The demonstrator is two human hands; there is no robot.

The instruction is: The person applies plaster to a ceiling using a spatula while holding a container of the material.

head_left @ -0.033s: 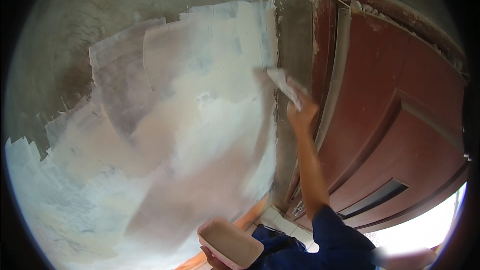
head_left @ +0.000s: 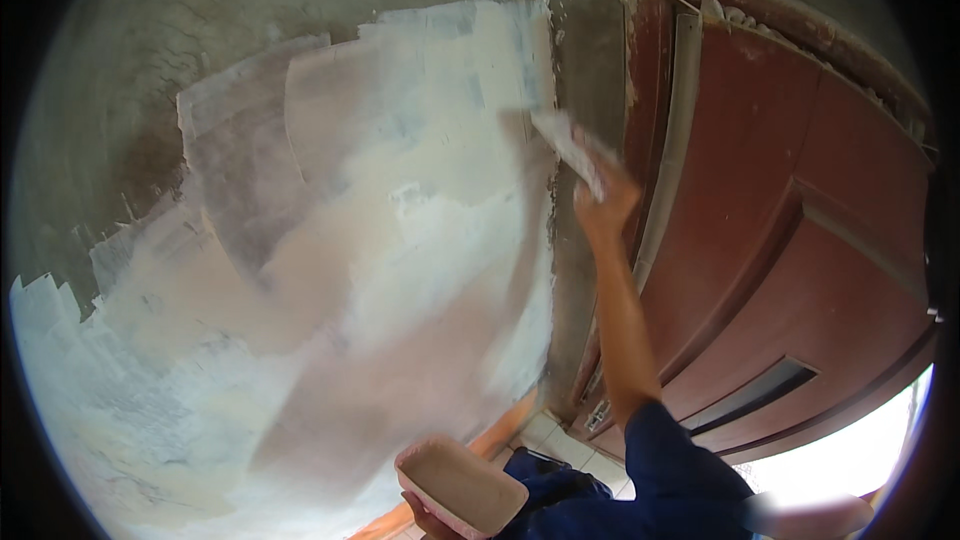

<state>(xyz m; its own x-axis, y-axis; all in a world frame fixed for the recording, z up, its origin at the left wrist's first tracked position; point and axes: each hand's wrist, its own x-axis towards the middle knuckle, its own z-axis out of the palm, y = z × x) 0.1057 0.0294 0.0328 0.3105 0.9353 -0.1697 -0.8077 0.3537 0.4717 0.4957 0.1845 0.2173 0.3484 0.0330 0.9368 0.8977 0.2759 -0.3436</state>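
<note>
The person wears a dark blue top. Its short sleeve (head_left: 665, 445) ends above the elbow of the right arm, so the forearm (head_left: 622, 320) is bare. The blue cloth has soft folds. No glove, watch or ring is visible on the right hand (head_left: 603, 202).

White and pale-pink putty (head_left: 400, 270) patches streak the grey cement wall (head_left: 200, 30); the door (head_left: 800, 240) is reddish-brown, the sleeve (head_left: 670, 460) seemingly dark blue.
</note>
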